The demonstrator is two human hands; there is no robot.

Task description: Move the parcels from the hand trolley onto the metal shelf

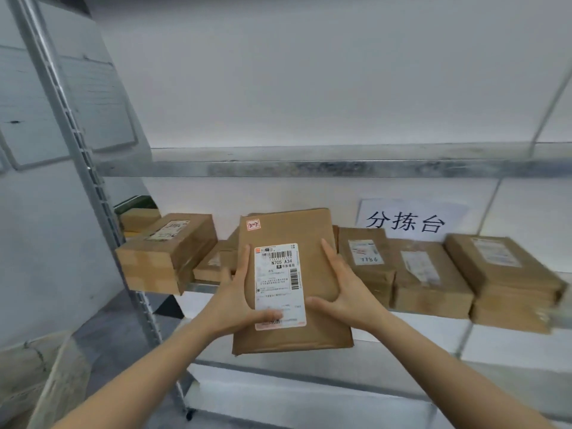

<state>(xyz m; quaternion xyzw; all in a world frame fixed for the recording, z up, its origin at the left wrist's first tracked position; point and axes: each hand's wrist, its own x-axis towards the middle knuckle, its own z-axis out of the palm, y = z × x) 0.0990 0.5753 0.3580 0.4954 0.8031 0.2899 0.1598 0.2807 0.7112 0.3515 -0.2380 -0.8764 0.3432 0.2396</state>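
Two hands on one parcel. Far left stands the grey slotted metal upright (93, 187). Beside it a brown cardboard box (167, 258) sits on the grey metal shelf (199, 287), its near end overhanging the edge.

My left hand (235, 301) grips the left edge of the flat brown paper-wrapped parcel (297, 230), thumb on its white shipping label (278, 283). My right hand (343, 289) grips the right edge. The fingers of both are clamped on it. The parcel is in the air at the shelf front, far end tilted up. Right of it lies a row of three taped brown parcels (427, 280).

Judgement: placement is the step in hand. I would level the parcel and slide it label-up into the gap between box and row. I would let go only once the shelf carries its full weight.
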